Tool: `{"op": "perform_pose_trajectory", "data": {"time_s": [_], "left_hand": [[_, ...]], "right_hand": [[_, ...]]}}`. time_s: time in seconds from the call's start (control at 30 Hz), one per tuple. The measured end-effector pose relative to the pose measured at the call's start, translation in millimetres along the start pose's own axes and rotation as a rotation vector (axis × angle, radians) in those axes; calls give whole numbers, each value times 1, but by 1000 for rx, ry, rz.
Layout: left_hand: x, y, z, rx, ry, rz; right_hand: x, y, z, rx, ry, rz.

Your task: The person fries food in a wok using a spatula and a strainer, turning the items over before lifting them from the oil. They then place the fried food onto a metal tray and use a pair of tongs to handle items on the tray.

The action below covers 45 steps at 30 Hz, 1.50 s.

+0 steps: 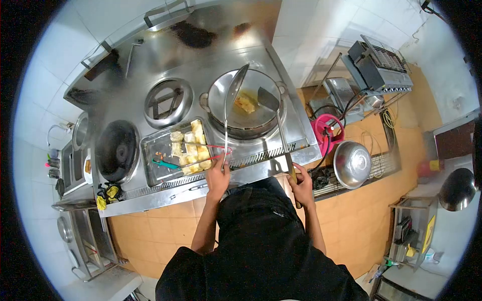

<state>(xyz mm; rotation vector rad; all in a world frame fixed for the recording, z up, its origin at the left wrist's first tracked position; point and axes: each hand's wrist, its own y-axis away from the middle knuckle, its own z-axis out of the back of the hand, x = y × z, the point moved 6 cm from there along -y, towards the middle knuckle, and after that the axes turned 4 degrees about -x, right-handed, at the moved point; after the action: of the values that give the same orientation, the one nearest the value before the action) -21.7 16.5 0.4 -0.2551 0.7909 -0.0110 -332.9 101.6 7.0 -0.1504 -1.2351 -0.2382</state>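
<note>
My left hand point(218, 176) is closed round the handle of a long metal skimmer point(237, 86), whose broad shallow head is seen nearly edge-on over the left side of the pan. A turner point(269, 100) with a dark blade is gripped near its wooden end by my right hand point(302, 184); its blade is over the pan's right side. In the two-handled pan point(221, 85), a golden piece of food point(245, 103) lies in yellowish oil. Beside my left hand is a metal tray point(149, 173) with pale yellow rolls point(191, 145), a red utensil point(208, 146) and a green-handled tool point(165, 164).
A black wok point(116, 150) sits on the left burner, and a bare burner ring point(168, 103) is behind the tray. Yellow-and-black gloves or cloths point(108, 194) lie at the front left edge. On the right are a pink stool point(327, 131) and a metal bowl point(352, 164).
</note>
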Motion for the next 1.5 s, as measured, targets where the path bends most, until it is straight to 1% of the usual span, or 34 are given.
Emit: {"op": "perform_pose_trajectory", "data": {"time_s": [0.03,0.07,0.13,0.2,0.27,0.33,0.4,0.47,0.5,0.57,0.63,0.67,0.73,0.8,0.87,0.93,1.0,1.03,1.07,1.1,1.13,1.17,1.2,1.23,1.3,1.33,1.37,1.4,1.43,1.5], "left_hand": [[3,4,-1,-3,-28,-6],[8,7,-4,8,-27,-6],[6,10,-2,-7,-92,-35],[5,15,-2,0,-48,-45],[14,18,-6,58,-105,25],[14,18,-8,80,-115,28],[14,19,-9,98,-124,36],[13,15,-12,160,-171,62],[14,14,-15,158,-173,63],[14,15,-16,82,-179,-10],[15,13,-18,93,-177,4],[16,11,-19,106,-168,15],[24,11,-23,128,-166,53],[24,7,-25,154,-167,78],[12,-2,-20,92,-97,17],[6,-9,-19,88,-96,-6],[-1,-16,-18,66,-86,-26],[2,-15,-18,92,-107,23],[5,-10,-17,117,-126,77],[4,-8,-14,105,-166,28],[6,-5,-11,95,-172,32],[8,-1,-8,116,-201,31],[12,3,-5,138,-235,31],[16,5,-4,180,-241,59],[14,12,4,179,-289,47],[10,13,6,184,-318,31],[2,15,9,136,-322,-45],[2,18,12,128,-334,-39],[6,21,14,133,-306,16],[15,24,15,142,-288,86]], "right_hand": [[1,4,1,-22,-54,36],[-1,8,0,-27,-52,26],[-4,13,6,-103,17,20],[-11,15,11,-122,23,2],[-14,18,15,-126,49,-42],[-9,17,19,-161,64,-33],[-9,16,24,-196,3,-65],[-11,12,27,-188,30,-55],[-10,9,27,-188,10,-67],[-10,5,27,-182,-15,-82],[-10,2,28,-171,-11,-159],[-8,-1,28,-161,-15,-159],[6,-5,30,-178,70,-38],[7,-7,37,-155,81,-85],[9,-9,43,-96,147,-130],[2,-12,55,-100,136,-93],[0,-19,69,-60,257,-6],[-1,-23,78,-79,276,55],[-6,-27,89,-70,277,64],[-11,-33,98,-40,352,116],[-8,-40,104,-9,421,166],[-8,-44,114,17,409,154],[-12,-48,120,6,432,239],[-15,-52,127,11,414,252],[-16,-60,136,7,383,320],[-20,-63,141,71,414,213],[-24,-67,144,76,433,266],[-27,-71,146,79,451,318],[-33,-75,148,87,440,325],[-33,-85,146,91,491,491]]}}
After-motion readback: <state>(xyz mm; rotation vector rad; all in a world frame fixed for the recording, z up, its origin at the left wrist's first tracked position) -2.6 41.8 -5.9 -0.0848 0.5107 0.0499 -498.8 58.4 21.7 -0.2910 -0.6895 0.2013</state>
